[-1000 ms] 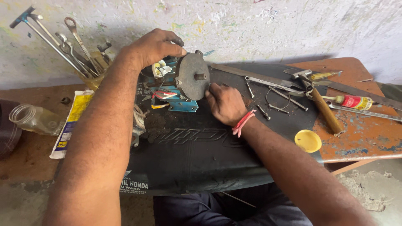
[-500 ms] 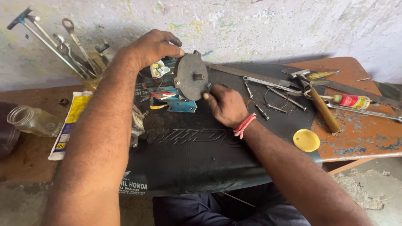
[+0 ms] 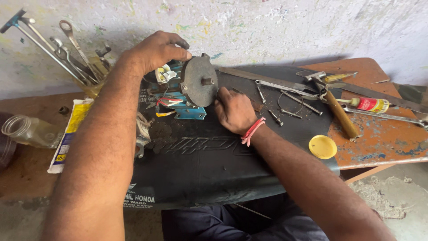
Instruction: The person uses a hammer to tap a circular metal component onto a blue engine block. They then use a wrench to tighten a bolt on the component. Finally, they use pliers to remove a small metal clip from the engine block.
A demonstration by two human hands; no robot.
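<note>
We steady the small blue motor (image 3: 180,96) with our left hand (image 3: 156,51) clasped over its top while our right hand (image 3: 234,109), fingers curled shut, works at the round end plate's (image 3: 199,81) edge; next calls for a firm, level hold

Tabletop (image 3: 383,147): worn orange-brown, paint chipped. A black rubber mat (image 3: 209,165) covers the middle and hangs over the front edge. Right of the mat: yellow lid (image 3: 323,147), wooden-handled hammer (image 3: 337,111), small bottle with red label (image 3: 369,104). Left: clear plastic jar (image 3: 26,130) on its side, white-yellow tube (image 3: 69,134), tin of spanners (image 3: 96,73).
</note>
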